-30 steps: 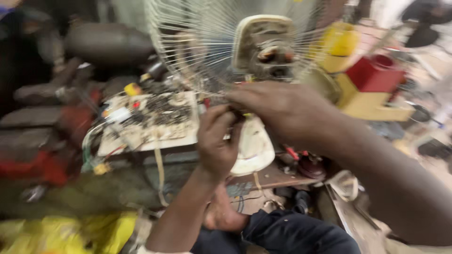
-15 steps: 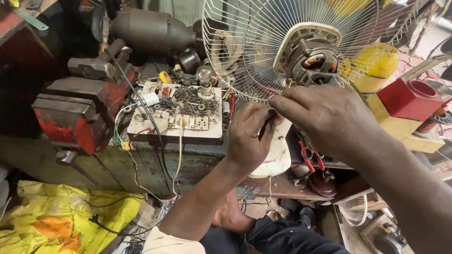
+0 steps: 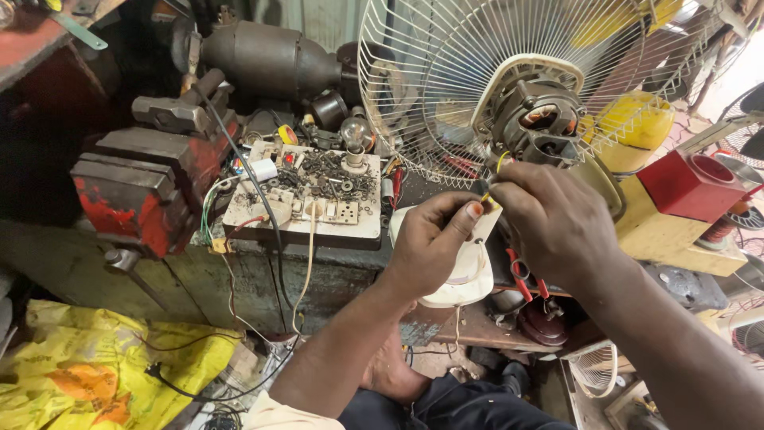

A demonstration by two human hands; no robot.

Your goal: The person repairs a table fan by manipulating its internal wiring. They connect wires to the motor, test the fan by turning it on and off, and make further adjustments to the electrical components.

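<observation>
Hands meet just below fan motor point(image 3: 535, 119), both pinching at thin wires point(image 3: 500, 163) that run down from it. Left hand point(image 3: 430, 243) comes up from below, fingers curled narrow, thumb & forefinger closed on a wire end w/ a small yellow tip; right hand point(image 3: 557, 223) comes in from the right, fingers bunched tight on the same wire bundle, tips of the 2 hands touching or nearly so. Motor sits bare at the centre of white wire fan guard point(image 3: 414, 95), its copper windings showing. Behind left hand, partly hidden, is white plastic fan housing point(image 3: 461, 279). To the left on the bench lies white switch board point(image 3: 310, 211) w/ sockets, loose screws & 1 bulb point(image 3: 356, 135) upright on it; cables trail off its front edge. Further left, red bench vise point(image 3: 135, 191); dark grinder motor point(image 3: 270, 56) behind it. Red box point(image 3: 688, 187) & yellow container point(image 3: 637, 123) stand to the right of the fan. Yellow plastic sheet point(image 3: 87, 366) lies on the floor, lower left.
</observation>
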